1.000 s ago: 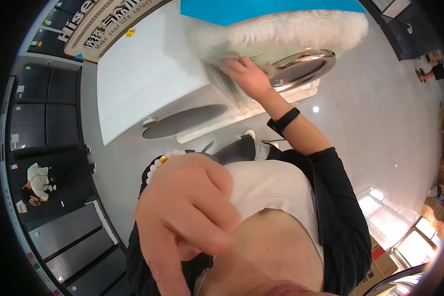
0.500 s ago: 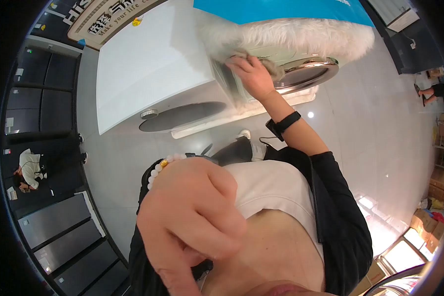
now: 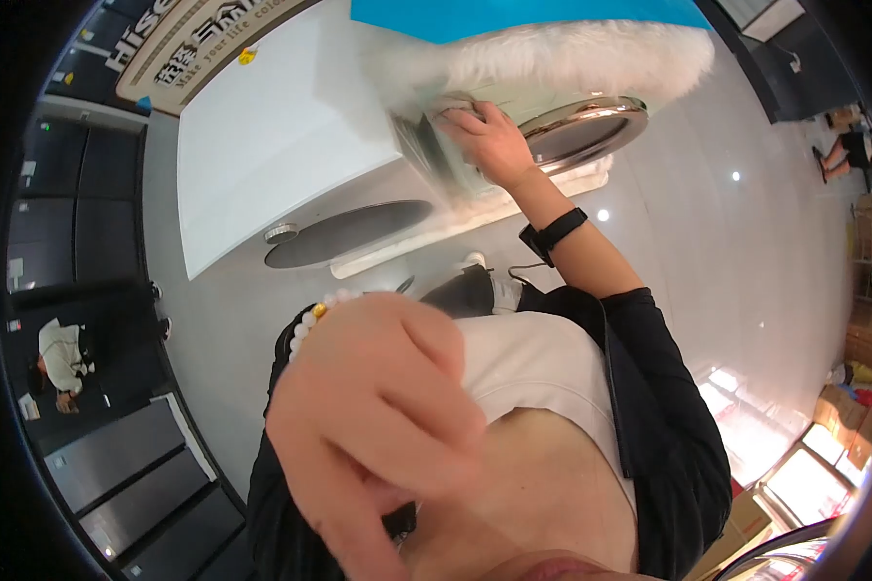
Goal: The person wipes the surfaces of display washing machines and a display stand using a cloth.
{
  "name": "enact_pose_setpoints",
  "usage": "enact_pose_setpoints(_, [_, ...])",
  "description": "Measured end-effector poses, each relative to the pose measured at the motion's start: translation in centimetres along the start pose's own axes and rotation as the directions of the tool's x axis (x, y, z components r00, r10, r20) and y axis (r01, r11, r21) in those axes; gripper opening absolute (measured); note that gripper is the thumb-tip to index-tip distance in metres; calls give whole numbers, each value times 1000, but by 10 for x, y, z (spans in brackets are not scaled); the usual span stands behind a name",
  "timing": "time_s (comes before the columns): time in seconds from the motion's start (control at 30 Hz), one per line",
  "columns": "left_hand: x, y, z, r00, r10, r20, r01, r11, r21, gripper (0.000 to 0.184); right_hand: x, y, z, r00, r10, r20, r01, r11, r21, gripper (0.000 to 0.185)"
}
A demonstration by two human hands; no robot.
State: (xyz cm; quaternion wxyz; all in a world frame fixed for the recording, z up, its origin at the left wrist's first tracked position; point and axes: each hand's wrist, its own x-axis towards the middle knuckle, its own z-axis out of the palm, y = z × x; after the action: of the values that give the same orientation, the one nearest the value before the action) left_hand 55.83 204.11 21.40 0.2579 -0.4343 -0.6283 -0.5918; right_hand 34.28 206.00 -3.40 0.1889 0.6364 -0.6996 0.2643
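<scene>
My right hand (image 3: 489, 145), with a black watch on its wrist, reaches out to the pale green front of a washing machine (image 3: 465, 184). Its fingers are closed over a greyish-brown cloth (image 3: 452, 101), mostly hidden beneath them, left of the round metal-rimmed door (image 3: 591, 134). White fluffy fur (image 3: 572, 60) lies along the machine's upper edge. Close to the camera, my left hand (image 3: 378, 397) is raised in front of my chest with curled fingers. A beaded bracelet (image 3: 320, 311) circles that wrist. What those fingers hold, if anything, is hidden.
A white machine (image 3: 281, 145) with a silver dial (image 3: 281, 233) stands at the left of the green one. A blue sheet (image 3: 523, 17) hangs over the top. One person (image 3: 63, 358) is at far left, another (image 3: 848, 155) at far right. Cardboard boxes (image 3: 843, 421) stand at the right.
My right hand has shifted slightly left along the machine's front with the cloth, which shows less beyond my fingers now. The whole view has moved a little. My left hand stays raised and curled.
</scene>
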Motion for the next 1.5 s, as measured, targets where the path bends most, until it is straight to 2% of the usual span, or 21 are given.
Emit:
enact_pose_setpoints(0.07, [-2,-2,-1,981,-165,-98,181,966,182,23,-8,5,-6,997,58,44,-60,997,41,55])
enact_pose_setpoints(0.1, [-15,-15,0,941,-228,-251,301,902,309,20,-15,14,-8,993,102,59,-106,992,62,57])
enact_pose_setpoints(0.13, [-27,-27,1,873,-285,-396,441,809,389,19,-20,23,-11,987,144,73,-150,985,84,58])
enact_pose_setpoints(0.2, [-49,-83,-32,767,-364,-529,626,607,490,27,-20,41,-21,973,223,-60,-215,970,111,57])
enact_pose_setpoints(0.23, [-67,-109,-45,745,-389,-542,667,451,593,29,-19,48,-28,958,260,-123,-245,961,130,57])
enact_pose_setpoints(0.27, [-87,-132,-54,721,-409,-559,682,279,676,32,-15,53,-39,952,276,-132,-259,957,131,55])
enact_pose_setpoints(0.37, [-122,-174,-71,816,-353,-458,498,26,867,37,5,71,-69,942,303,-142,-285,950,131,52])
enact_pose_setpoints(0.47, [-119,-193,-82,809,-446,-383,404,-52,913,44,15,89,-82,960,236,-151,-227,971,75,52])
enact_pose_setpoints(0.57, [-102,-204,-99,751,-535,-386,358,-161,920,50,28,108,-90,965,222,-142,-226,974,-11,55])
enact_pose_setpoints(0.67, [-75,-206,-125,569,-698,-435,455,-173,873,52,38,133,-89,977,164,-135,-174,982,-72,57])
enact_pose_setpoints(0.73, [-73,-218,-152,643,-665,-380,453,-69,889,54,44,141,-89,977,132,-166,-152,982,-110,56])
enact_pose_setpoints(0.77, [-76,-221,-162,679,-645,-352,448,-16,894,56,45,140,-89,972,168,-165,-185,979,-89,56])
enact_pose_setpoints(0.83, [-54,-209,-170,672,-655,-347,451,-11,893,59,44,129,-93,958,242,-156,-252,966,-49,55])
enact_pose_setpoints(0.87, [-45,-203,-174,668,-659,-344,452,-7,892,61,40,119,-89,953,277,-126,-289,953,-87,53])
enact_pose_setpoints(0.93, [-40,-204,-190,748,-607,-268,358,30,933,64,26,90,-65,935,347,-69,-354,921,-165,51])
enact_pose_setpoints(1.0, [-38,-209,-209,801,-565,-199,269,42,962,66,17,50,-43,937,319,-142,-340,927,-160,46])
enact_pose_setpoints(1.07, [-34,-215,-228,834,-534,-139,187,37,982,67,26,24,-35,967,219,-132,-236,963,-131,42])
enact_pose_setpoints(1.17, [-22,-215,-241,798,-593,-113,132,-12,991,69,51,0,-25,999,24,34,-21,997,-75,37])
enact_pose_setpoints(1.27, [-14,-205,-233,775,-617,-135,100,-91,991,70,69,-5,-17,992,-65,104,67,998,-17,35])
enact_pose_setpoints(1.37, [-19,-208,-242,811,-576,-101,60,-89,994,72,70,-4,-26,993,-21,118,23,1000,-15,40])
enact_pose_setpoints(1.5, [-25,-188,-222,788,-602,-130,56,-140,989,69,58,11,-42,981,50,189,-53,999,9,49])
